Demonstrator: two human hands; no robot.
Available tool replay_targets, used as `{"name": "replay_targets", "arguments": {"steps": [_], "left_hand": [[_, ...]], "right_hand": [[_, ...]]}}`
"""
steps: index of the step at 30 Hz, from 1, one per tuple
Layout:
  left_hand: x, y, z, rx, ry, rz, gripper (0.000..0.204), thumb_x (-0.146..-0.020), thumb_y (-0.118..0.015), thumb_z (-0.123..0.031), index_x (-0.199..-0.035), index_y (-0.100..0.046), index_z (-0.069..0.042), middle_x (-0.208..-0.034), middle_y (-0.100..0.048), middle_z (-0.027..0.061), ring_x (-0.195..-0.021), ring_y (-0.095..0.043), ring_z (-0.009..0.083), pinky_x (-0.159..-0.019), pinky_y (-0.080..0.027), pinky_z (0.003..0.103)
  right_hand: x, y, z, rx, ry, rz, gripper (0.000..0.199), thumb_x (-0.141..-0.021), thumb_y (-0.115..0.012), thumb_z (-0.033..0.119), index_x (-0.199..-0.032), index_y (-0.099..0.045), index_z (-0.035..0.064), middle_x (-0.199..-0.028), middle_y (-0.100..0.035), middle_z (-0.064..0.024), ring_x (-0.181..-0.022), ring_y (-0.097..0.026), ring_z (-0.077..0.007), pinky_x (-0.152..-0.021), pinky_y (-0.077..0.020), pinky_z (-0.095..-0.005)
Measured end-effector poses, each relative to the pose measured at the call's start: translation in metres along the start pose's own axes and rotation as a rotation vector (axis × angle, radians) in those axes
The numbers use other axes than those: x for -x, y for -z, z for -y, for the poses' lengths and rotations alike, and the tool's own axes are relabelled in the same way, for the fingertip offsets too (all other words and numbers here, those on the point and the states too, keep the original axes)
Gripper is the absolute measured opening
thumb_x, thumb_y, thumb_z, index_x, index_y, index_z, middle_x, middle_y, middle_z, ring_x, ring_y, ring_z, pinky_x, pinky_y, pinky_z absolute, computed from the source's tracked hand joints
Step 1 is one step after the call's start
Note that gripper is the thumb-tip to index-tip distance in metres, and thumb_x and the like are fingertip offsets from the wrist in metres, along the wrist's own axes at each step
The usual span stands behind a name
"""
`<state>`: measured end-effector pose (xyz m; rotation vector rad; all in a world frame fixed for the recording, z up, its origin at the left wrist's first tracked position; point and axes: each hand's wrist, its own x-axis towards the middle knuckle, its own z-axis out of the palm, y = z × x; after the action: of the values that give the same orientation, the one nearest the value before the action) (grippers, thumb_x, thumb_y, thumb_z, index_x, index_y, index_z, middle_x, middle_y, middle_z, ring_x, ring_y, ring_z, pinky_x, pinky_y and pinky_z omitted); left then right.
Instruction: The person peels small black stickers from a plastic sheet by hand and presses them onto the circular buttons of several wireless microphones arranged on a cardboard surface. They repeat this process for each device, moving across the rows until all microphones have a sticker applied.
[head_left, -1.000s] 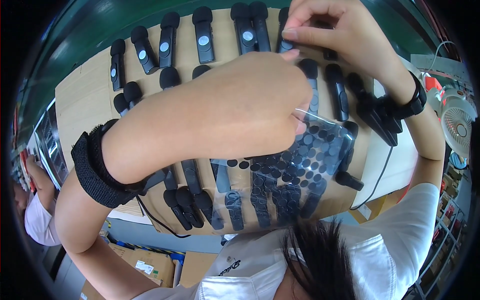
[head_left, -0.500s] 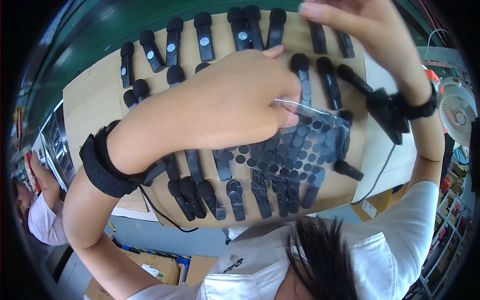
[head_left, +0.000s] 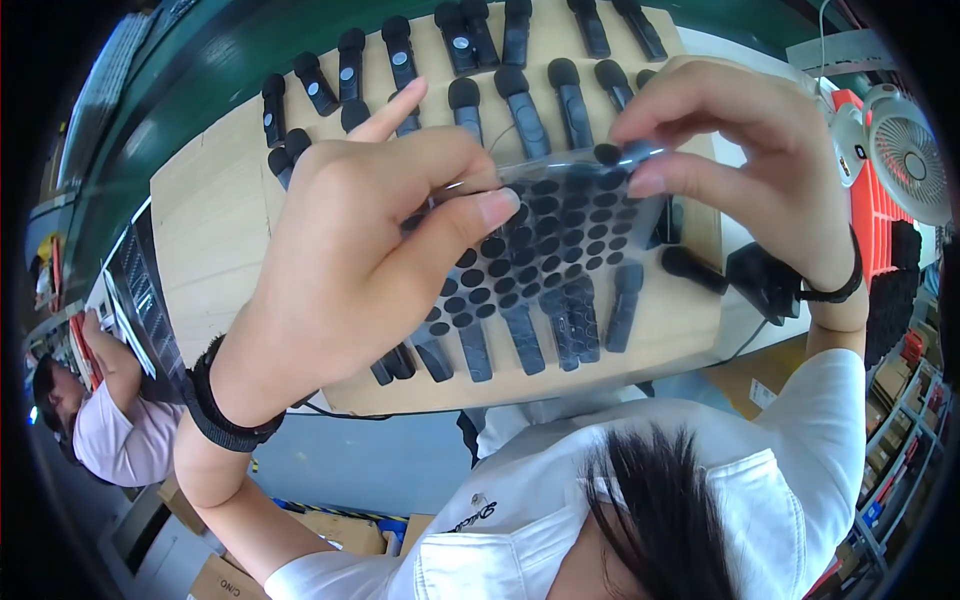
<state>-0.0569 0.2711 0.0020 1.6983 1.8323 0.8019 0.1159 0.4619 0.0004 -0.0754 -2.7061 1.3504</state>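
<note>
My left hand [head_left: 370, 230] is closed in a pinch on the upper left edge of a clear plastic sheet of black round stickers [head_left: 545, 235], its index finger pointing away. At the sheet's upper right corner, my right hand [head_left: 745, 150] has thumb and index finger closed on the edge, next to one dark dot. The sheet hangs tilted above several black microphones with round heads, one such microphone [head_left: 518, 112] lying just beyond it. Through the clear film, more microphones show in the near row. A far-row microphone [head_left: 400, 55] bears a silvery round spot.
Cardboard [head_left: 215, 220] covers the table under the microphones. A black device [head_left: 760, 285] with a cable lies by my right wrist. To the right stand a white fan [head_left: 908, 155] and a red crate [head_left: 877, 225]. Another person [head_left: 115, 420] is at the far left; cardboard boxes [head_left: 335, 530] sit below.
My right hand has come down from the far microphones to the sheet's corner and pinched it. My left hand has shifted left and turned, raising and tilting the sheet.
</note>
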Motion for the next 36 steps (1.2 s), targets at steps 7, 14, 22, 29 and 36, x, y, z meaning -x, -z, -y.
{"name": "replay_targets", "arguments": {"steps": [7,14,22,29,36], "left_hand": [[0.012,-0.008,-0.013,-0.237,-0.174,-0.147,0.005,-0.081,-0.061,0.001,-0.078,-0.062,0.004,-0.053,-0.053,0.0072,-0.049,-0.053,0.0203,-0.112,-0.03,0.051],[0.02,-0.016,-0.027,-0.415,-0.275,-0.25,0.003,-0.077,-0.063,0.005,-0.077,-0.063,0.001,-0.052,-0.055,0.0084,-0.045,-0.052,0.0244,-0.11,-0.033,0.054],[0.022,-0.02,-0.028,-0.458,-0.268,-0.262,0.005,-0.077,-0.063,0.005,-0.077,-0.064,0.001,-0.052,-0.054,0.0084,-0.045,-0.051,0.0253,-0.109,-0.035,0.053],[0.026,-0.02,-0.027,-0.433,-0.249,-0.264,0.005,-0.076,-0.063,0.005,-0.077,-0.064,0.001,-0.057,-0.058,0.0085,-0.047,-0.054,0.0252,-0.109,-0.034,0.053],[0.023,-0.024,-0.031,-0.53,-0.104,-0.223,0.015,-0.08,-0.067,-0.004,-0.094,-0.063,-0.001,-0.071,-0.064,0.009,-0.065,-0.063,0.0266,-0.107,-0.035,0.05]], "right_hand": [[0.01,0.001,-0.003,-0.326,-0.063,-0.049,0.023,-0.075,-0.073,-0.006,-0.096,-0.066,-0.0016,-0.093,-0.066,-0.0071,-0.084,-0.066,-0.0137,-0.08,-0.0532,-0.0252],[0.014,0.001,0.0,-0.314,-0.093,0.021,0.016,-0.074,-0.073,-0.006,-0.087,-0.066,-0.0012,-0.091,-0.066,-0.009,-0.085,-0.066,-0.0155,-0.079,-0.0532,-0.0263],[0.014,-0.003,0.01,-0.044,-0.001,0.054,0.013,-0.073,-0.074,-0.003,-0.081,-0.065,0.0005,-0.091,-0.066,-0.0094,-0.089,-0.062,-0.0165,-0.085,-0.0472,-0.0283],[0.016,-0.011,0.009,-0.148,0.03,-0.027,0.019,-0.072,-0.075,-0.004,-0.086,-0.063,0.0006,-0.091,-0.065,-0.0072,-0.089,-0.062,-0.0158,-0.085,-0.0476,-0.0283],[0.016,-0.017,0.01,0.019,0.068,-0.164,0.02,-0.076,-0.072,-0.008,-0.092,-0.062,-0.002,-0.091,-0.065,-0.0067,-0.086,-0.065,-0.0146,-0.081,-0.0518,-0.0257]]}}
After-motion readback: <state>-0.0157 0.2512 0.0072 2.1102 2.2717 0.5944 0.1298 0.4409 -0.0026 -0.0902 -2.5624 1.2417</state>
